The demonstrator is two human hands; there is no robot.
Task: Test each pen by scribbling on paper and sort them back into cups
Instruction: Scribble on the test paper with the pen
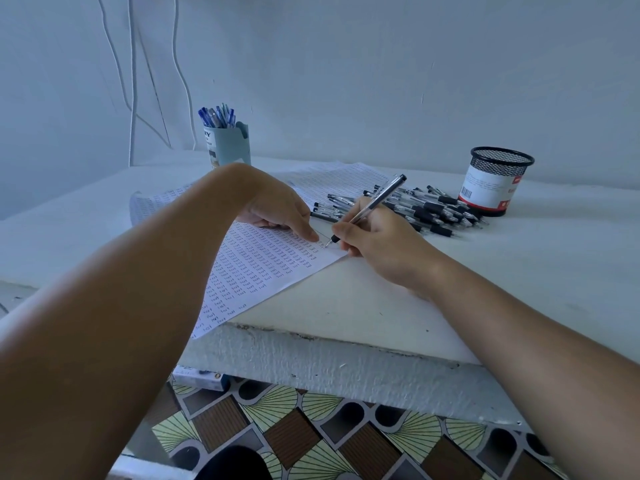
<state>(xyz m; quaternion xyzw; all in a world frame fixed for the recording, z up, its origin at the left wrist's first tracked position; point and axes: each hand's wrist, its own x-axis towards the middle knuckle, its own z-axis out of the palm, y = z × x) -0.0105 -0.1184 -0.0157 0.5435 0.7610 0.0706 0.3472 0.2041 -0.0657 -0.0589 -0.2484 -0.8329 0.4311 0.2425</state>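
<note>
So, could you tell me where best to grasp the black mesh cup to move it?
Probably around the labelled lower wall of the black mesh cup, from its right side: it stands upright, and the loose pens crowd its left.

A silver pen stood tilted with its tip on the right corner of a paper sheet covered in rows of small scribbles. Behind lay a pile of black-gripped pens, beside a black mesh cup. A pale blue cup held blue pens, upright.
</note>
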